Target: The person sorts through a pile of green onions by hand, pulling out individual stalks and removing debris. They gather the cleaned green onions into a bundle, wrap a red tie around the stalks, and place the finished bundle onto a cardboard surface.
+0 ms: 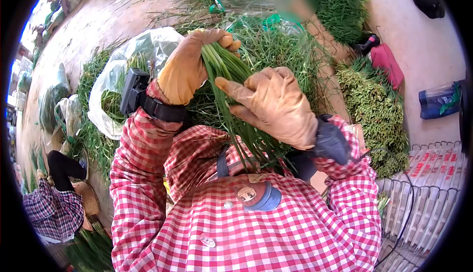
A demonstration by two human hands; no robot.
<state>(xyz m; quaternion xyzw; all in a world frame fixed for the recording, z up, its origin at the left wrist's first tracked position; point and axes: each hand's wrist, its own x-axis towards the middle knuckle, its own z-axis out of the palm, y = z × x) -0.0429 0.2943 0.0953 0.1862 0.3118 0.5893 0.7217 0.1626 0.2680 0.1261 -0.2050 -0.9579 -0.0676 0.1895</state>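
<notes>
My left hand, in a tan work glove, is wrapped round the pale stem end of a bunch of green chives. The long leaves hang down toward my lap. Across the middle of the bunch lies my right hand, gloved the same way. Its index finger and thumb are stretched out apart over the leaves, while the other fingers are bent. Loose chives lie heaped just beyond both hands.
A clear plastic bag with greens stands left of my left arm. Stacked chive bundles lie at right, near a ribbed crate-like stack. A pink object rests behind them. Another person sits at lower left.
</notes>
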